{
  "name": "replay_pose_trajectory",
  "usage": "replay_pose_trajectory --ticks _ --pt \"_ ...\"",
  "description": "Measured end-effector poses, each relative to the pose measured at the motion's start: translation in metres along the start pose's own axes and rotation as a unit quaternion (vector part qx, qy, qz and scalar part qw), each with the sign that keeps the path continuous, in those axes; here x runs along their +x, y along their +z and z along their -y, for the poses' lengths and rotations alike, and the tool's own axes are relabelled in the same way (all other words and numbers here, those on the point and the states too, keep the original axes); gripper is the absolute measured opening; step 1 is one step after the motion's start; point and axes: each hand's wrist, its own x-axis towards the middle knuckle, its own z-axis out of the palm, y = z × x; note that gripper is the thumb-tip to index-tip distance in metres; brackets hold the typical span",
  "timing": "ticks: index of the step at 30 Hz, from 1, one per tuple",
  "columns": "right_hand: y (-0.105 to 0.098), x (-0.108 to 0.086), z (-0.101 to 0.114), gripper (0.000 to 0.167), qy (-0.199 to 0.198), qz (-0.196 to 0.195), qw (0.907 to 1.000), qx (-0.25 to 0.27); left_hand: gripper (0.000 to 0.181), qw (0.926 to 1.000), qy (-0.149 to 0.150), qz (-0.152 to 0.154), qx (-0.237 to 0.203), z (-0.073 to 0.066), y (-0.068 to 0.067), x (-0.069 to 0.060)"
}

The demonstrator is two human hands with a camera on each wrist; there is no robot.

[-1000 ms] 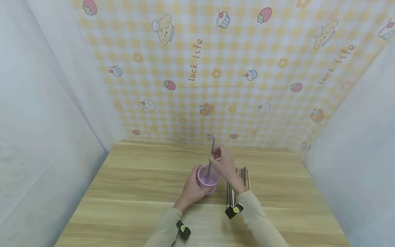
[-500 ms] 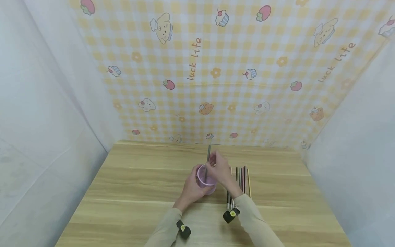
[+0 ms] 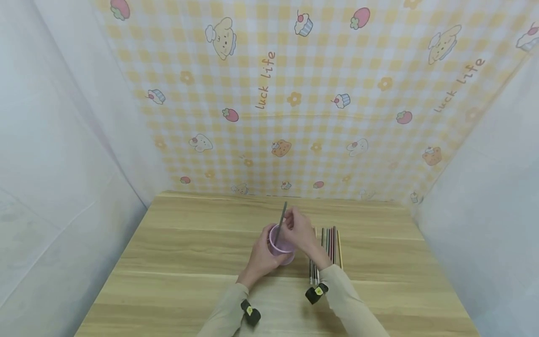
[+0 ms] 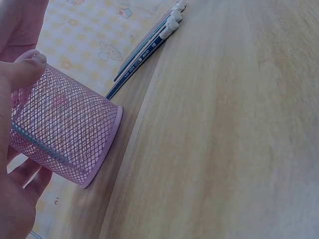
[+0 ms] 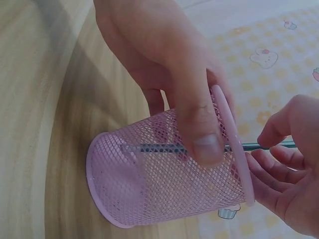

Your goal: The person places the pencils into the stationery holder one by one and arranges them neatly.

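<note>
A pink mesh pen holder (image 5: 164,184) is held by my left hand (image 3: 260,258), its thumb lying along the mesh near the rim and fingers round the other side. My right hand (image 3: 301,234) is at the mouth of the holder and pinches a dark teal pencil (image 3: 282,216). The pencil's lower end (image 5: 149,148) shows through the mesh, inside the holder and close to its base. Its upper part sticks out past the rim between my right fingers. In the head view the pencil leans with its top to the right.
Several pencils (image 3: 334,245) lie side by side on the wooden table (image 3: 202,262), right of the holder and partly under my right forearm. The left wrist view shows white-ended pencils (image 4: 144,54) beyond the holder. A checked yellow cloth (image 3: 320,126) hangs behind the table.
My right hand has moved down and left, lowering the pencil deeper into the holder. Its lower end now leans toward the holder's left side. The left hand and holder stay in place.
</note>
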Motion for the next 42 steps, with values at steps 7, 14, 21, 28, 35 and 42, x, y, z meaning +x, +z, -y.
replay_pose_trajectory --ticks 7,14,21,28,35,42 --pt "-0.004 0.004 -0.001 0.019 -0.005 -0.012 0.9998 -0.015 0.094 0.9999 -0.002 0.002 -0.015 -0.001 -0.001 0.000" --pt "-0.002 0.011 -0.001 0.016 -0.011 -0.030 0.9993 -0.022 0.092 0.9999 0.012 -0.002 -0.010 0.000 0.000 0.000" --pt "0.002 0.018 0.000 0.015 0.008 -0.031 0.9994 -0.013 0.093 0.9997 0.017 0.004 -0.018 0.001 0.000 0.000" --pt "-0.003 0.017 -0.007 0.018 0.017 -0.038 0.9991 0.003 0.094 0.9998 0.009 0.002 -0.019 0.000 -0.001 0.000" --pt "-0.020 0.012 -0.017 0.017 0.055 -0.043 0.9975 0.009 0.094 0.9994 -0.001 0.000 -0.036 0.001 0.001 0.001" --pt "-0.043 0.005 -0.037 0.020 0.107 -0.055 0.9927 -0.004 0.095 0.9991 -0.015 -0.007 -0.038 0.002 0.002 0.001"
